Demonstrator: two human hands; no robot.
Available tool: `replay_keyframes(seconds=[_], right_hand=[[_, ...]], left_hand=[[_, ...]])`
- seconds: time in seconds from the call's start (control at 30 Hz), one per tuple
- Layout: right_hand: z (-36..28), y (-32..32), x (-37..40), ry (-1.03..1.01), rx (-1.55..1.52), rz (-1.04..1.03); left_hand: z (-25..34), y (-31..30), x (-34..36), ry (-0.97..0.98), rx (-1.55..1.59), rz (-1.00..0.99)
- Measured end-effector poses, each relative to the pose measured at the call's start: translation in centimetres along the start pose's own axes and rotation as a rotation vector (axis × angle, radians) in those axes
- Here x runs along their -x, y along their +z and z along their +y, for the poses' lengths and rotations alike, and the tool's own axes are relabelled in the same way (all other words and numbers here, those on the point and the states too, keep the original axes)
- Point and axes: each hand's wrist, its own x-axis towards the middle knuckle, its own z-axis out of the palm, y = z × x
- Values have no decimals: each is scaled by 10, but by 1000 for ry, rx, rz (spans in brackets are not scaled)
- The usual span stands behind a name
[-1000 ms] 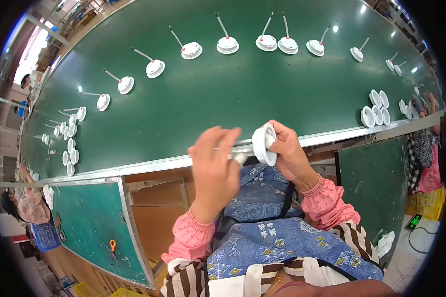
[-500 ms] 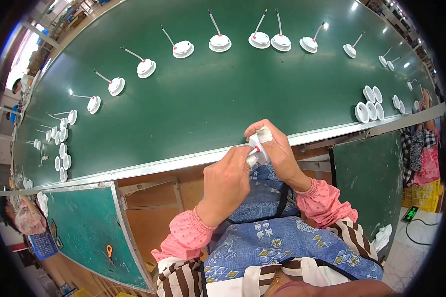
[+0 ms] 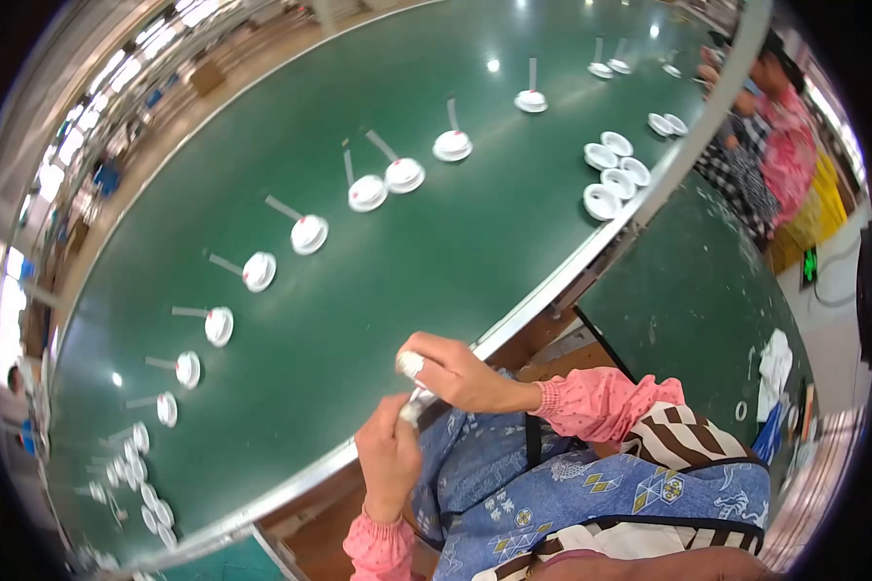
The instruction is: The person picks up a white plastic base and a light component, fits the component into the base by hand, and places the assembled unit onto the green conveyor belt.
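Observation:
My left hand [image 3: 390, 455] and my right hand [image 3: 463, 376] meet just over the table's near edge, both closed on a small white lamp housing [image 3: 420, 393]. Fingers cover most of it; a bit of white and a trace of red show between them. White wrapping [image 3: 411, 365] covers a fingertip of the right hand. Beyond the hands, a curved row of white round lamps with grey cables, such as this lamp [image 3: 309, 234], stands on the green table [image 3: 358, 300].
White cups [image 3: 603, 201] are grouped at the right near the metal table edge [image 3: 552, 288]; more cups [image 3: 150, 496] lie at the lower left. A co-worker in pink [image 3: 790, 145] sits at far right. A white cloth [image 3: 774, 368] lies on the right side table.
The view has turned and tilted, so the table edge now slopes. Both hands appear further left, still together around the lamp housing, which is now more hidden.

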Motion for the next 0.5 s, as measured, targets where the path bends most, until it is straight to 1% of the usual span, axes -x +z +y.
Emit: replay_keyframes(seconds=[0.03,0.1,0.13,0.17,0.23,0.33,0.43,0.47,0.5], right_hand=[[1,-3,-1,28,-43,0],[0,-16,-7,66,-117,8],[-2,-22,-10,49,-133,44],[-2,-31,-15,182,-176,41],[-5,-54,-19,260,-148,3],[24,-78,-26,-99,93,288],[39,-109,-24,-61,100,493],[38,-116,-19,-32,117,599],[39,-121,-14,-26,131,643]], left_hand=[[3,-2,1,-50,19,-25],[4,-6,-3,-43,2,-12],[1,-5,-8,-30,-1,-8],[-4,-5,-13,7,-35,17],[3,-6,-27,4,-54,15],[12,-4,-61,144,-251,32],[16,12,-112,311,-328,36],[23,20,-129,368,-352,11],[24,30,-147,410,-378,-23]])
